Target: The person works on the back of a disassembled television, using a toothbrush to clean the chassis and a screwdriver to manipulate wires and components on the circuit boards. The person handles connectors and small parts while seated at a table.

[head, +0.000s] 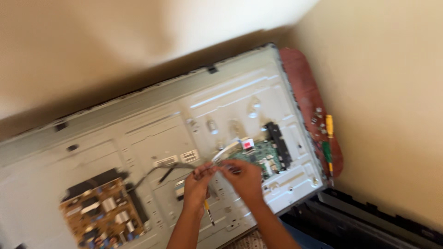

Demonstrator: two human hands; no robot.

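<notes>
A flat television lies face down with its grey metal back panel [152, 133] exposed. My left hand [197, 184] and my right hand [244, 177] meet over the panel's lower middle, both pinching a thin cable [171, 168] and flat ribbon [226, 148] that run there. A small screwdriver with a yellow and black shaft [209, 213] pokes out below my left hand. Just right of my right hand sits a green circuit board [263, 157] with a black connector strip [278, 144]. The picture is motion-blurred.
A tan power board [101, 216] sits at the panel's lower left. On a reddish-brown surface [304, 92] to the right lie several loose screws [318, 119] and a yellow-and-green screwdriver [328, 147]. A black plastic cover [369, 221] lies at lower right; cream walls surround.
</notes>
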